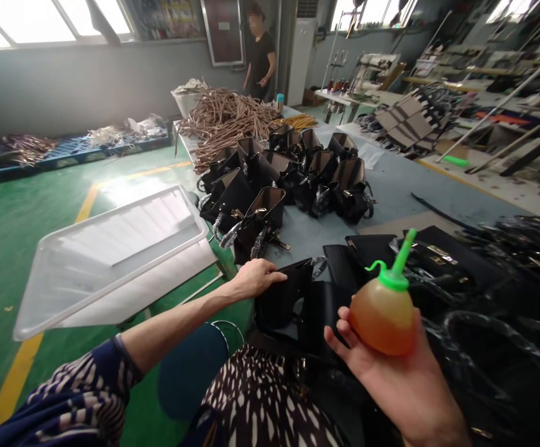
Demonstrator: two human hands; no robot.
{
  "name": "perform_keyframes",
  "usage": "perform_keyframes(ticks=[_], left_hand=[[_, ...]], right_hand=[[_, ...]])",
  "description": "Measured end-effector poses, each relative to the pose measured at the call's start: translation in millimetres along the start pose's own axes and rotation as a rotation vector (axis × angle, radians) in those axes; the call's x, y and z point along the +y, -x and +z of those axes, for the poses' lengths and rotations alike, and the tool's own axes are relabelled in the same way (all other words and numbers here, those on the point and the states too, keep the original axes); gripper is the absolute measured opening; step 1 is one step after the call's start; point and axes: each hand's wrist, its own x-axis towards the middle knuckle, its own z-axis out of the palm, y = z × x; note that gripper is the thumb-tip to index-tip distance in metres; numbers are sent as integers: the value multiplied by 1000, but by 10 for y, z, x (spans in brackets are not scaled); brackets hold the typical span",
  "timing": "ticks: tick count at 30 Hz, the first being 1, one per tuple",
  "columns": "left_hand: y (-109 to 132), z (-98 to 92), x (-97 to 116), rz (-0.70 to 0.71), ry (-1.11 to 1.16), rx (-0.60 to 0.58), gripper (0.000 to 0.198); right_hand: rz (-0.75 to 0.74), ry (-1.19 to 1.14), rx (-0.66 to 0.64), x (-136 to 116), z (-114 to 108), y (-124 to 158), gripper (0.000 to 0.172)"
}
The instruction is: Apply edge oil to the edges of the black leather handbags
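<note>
In my right hand point(391, 379) rests a squeeze bottle point(384, 316) with a bright green nozzle cap and amber liquid inside; its tip points up. My left hand point(258, 277) grips the upper edge of a black handbag point(281, 301) that lies at the table's near edge, thumb and fingers on either side of the rim. Just beyond stands a group of black handbags point(270, 211), their tops open and their handles wrapped in clear plastic. More black bag pieces point(423, 254) with gold hardware lie to the right, partly behind the bottle.
Left of the table is a translucent plastic tray point(125, 248) on a white surface. A blue round stool point(192, 369) stands below my left arm. Brown straps point(227, 118) are heaped at the table's far end, where a person point(260, 56) stands behind. Sewing machines point(376, 71) are at the back right.
</note>
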Motion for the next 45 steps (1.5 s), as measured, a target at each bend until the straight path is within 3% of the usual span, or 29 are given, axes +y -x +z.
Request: perform_keyframes(ticks=[6, 10, 16, 20, 24, 26, 29, 32, 36, 39, 45], left_hand=[[24, -42, -82, -48, 76, 82, 40], [191, -108, -110, -105, 108, 156, 41], [658, -142, -59, -167, 168, 237, 42], [1043, -300, 50, -173, 121, 299, 43], [1387, -487, 50, -321, 143, 397, 46], [1500, -494, -12, -415, 204, 443, 47], [1595, -339, -131, -473, 366, 519, 45], [1643, -48, -200, -484, 594, 527, 42], [1669, 327, -140, -523, 948, 351, 40], [1611, 501, -14, -512, 1168, 240, 41], [1340, 696, 317, -444, 1305, 128, 40]], right_hand=[[-9, -7, 8, 49, -111, -66, 44], [-10, -34, 26, 13, -143, 3, 44], [-24, -50, 66, -87, -148, 121, 49], [46, -45, 117, -137, -225, 222, 53], [119, -31, 86, -133, -247, 307, 52], [126, -26, 50, -114, -218, 311, 54], [98, -15, 27, -66, -151, 252, 54], [86, -18, 61, -1, -108, 142, 52], [108, -27, 53, 73, -143, 18, 52], [73, -10, 23, 88, -177, -17, 51], [62, 6, -15, 108, -11, 8, 55]])
